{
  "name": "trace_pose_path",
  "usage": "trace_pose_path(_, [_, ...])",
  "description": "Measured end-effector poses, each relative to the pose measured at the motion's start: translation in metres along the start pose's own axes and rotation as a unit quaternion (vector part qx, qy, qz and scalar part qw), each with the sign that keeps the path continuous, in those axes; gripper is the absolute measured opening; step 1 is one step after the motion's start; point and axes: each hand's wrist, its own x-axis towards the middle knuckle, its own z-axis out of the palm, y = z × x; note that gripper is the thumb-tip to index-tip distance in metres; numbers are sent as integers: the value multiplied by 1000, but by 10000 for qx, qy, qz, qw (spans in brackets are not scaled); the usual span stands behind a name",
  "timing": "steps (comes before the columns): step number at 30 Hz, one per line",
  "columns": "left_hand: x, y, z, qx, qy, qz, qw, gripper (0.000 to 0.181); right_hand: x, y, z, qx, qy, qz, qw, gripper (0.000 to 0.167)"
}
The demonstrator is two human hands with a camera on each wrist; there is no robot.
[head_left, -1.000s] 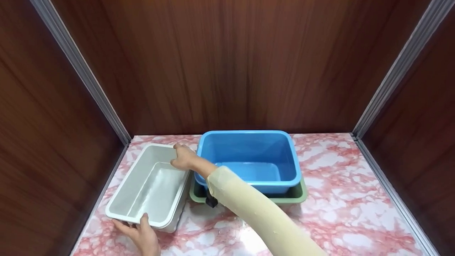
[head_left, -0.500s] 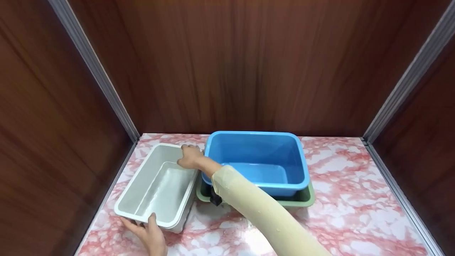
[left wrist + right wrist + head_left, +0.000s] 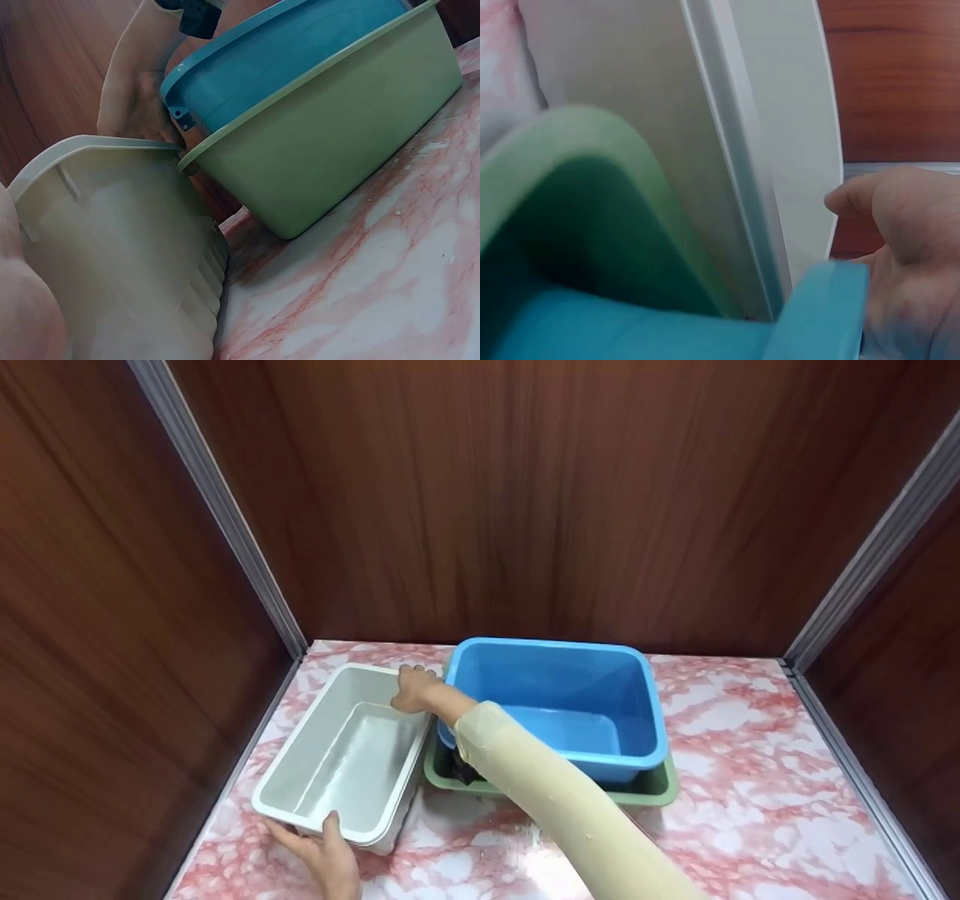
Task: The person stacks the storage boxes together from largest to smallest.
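A rectangular pale grey plastic basin (image 3: pixel 371 735) stands at an angle on the left of the table. My left hand (image 3: pixel 334 861) holds its near end, thumb over the rim and fingers beneath it. At the far right corner, my right hand (image 3: pixel 414 690) grips the rim, with the thumb on the inner side; its fingertips are partly hidden. Right beside it, a blue basin (image 3: pixel 562 652) sits inside a green basin (image 3: pixel 645 797). The right forearm crosses in front of the blue basin. In the left wrist view, the grey basin's ribbed outer wall (image 3: pixel 135 247) shows close up.
Dark wood-grain panels (image 3: pixel 525 510) enclose the table at the back and both sides, with metal strips (image 3: pixel 247 540) at the corners. The tabletop (image 3: pixel 742 750) has a red and white marbled pattern. A black wrist device (image 3: pixel 465 771) hangs over the green basin's edge.
The head view has turned a little left, so everything sits further right in it. Both hands keep their hold on the grey basin, which has not visibly moved on the table.
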Motion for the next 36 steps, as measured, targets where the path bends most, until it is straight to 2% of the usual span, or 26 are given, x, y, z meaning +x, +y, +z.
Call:
trace_pose_path(8, [0, 2, 7, -359, 17, 154, 9992, 93, 1, 7, -7, 195, 170, -314, 9992, 59])
trace_pose_path(14, [2, 6, 12, -185, 146, 289, 9993, 91, 1, 10, -12, 505, 321, -245, 9979, 69])
trace_pose_path(17, [3, 12, 13, -102, 141, 369, 9992, 91, 1, 11, -15, 595, 419, -285, 9969, 68])
trace_pose_path(21, [5, 25, 15, -304, -12, 433, 9986, 92, -1, 10, -20, 726, 625, -256, 9951, 59])
trace_pose_path(26, [10, 37, 11, -396, 31, 523, 9978, 91, -4, 3, -26, 824, 906, -411, 9916, 60])
trace_pose_path(31, [19, 41, 2, -472, 38, 671, 9966, 89, -8, 0, -27, 1054, 916, -635, 9882, 55])
trace_pose_path(36, [23, 51, 0, -434, -38, 708, 9965, 88, -14, 5, -30, 1587, 1077, -721, 9788, 47])
